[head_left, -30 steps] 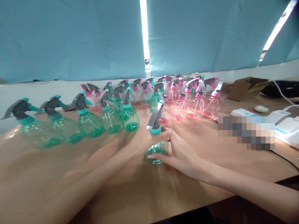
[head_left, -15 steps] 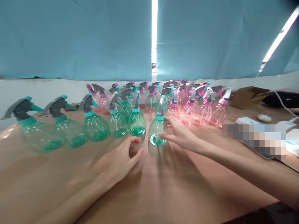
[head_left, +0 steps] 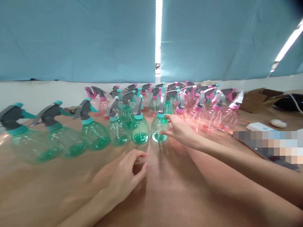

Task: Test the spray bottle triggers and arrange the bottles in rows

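Observation:
A clear green spray bottle [head_left: 158, 126] with a grey trigger head and a turquoise collar stands upright at the front of the row. My right hand [head_left: 181, 130] grips its right side, thumb across the front and fingers around toward the back. Just left of it is another green spray bottle [head_left: 140, 129], with a narrow gap between them. Nearer to me, my left hand [head_left: 129, 171] hovers low over the table with curved fingers and the thumb apart, holding nothing. More green bottles [head_left: 96, 135] continue the row leftward.
Pink spray bottles [head_left: 230, 118] stand to the right, with several mixed pink and green ones behind. At right are a cardboard box [head_left: 257, 100], a white mouse-like object [head_left: 278, 123] and a blurred-out area. A blue curtain [head_left: 82, 41] hangs behind the wooden table [head_left: 170, 195].
The green bottle in my right hand has moved back and closer to its left neighbour, into line with the row. My left hand has drawn slightly toward me. The view has shifted a little.

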Demonstrator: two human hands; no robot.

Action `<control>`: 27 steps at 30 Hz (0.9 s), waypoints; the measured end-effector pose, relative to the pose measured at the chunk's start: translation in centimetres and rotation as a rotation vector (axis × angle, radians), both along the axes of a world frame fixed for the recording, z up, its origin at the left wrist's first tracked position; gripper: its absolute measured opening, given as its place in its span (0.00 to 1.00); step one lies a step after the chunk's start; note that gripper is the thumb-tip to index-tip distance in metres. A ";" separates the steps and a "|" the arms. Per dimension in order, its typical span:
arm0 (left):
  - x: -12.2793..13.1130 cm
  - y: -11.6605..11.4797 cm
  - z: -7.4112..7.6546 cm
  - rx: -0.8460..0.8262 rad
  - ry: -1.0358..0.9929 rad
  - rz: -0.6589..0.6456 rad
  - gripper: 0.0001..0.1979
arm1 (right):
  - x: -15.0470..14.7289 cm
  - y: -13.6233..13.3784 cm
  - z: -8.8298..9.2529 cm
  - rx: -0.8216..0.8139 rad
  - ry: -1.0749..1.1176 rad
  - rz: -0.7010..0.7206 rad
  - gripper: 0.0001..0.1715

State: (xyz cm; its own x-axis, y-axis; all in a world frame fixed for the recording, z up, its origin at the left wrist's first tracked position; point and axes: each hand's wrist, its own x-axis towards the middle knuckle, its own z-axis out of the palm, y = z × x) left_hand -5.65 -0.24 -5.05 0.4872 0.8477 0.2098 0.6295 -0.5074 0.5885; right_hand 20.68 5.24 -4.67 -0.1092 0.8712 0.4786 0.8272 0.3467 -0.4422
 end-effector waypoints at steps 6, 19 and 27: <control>0.1 0.2 0.1 0.014 0.025 0.009 0.09 | -0.7 0.3 0.8 0.013 -0.066 -0.051 0.39; 0.3 0.1 0.5 -0.008 0.034 0.036 0.09 | 2.4 -4.9 1.9 0.155 0.101 -0.099 0.20; 0.7 -0.3 2.3 0.083 0.093 0.016 0.10 | 6.3 -3.2 1.1 0.080 0.199 -0.252 0.28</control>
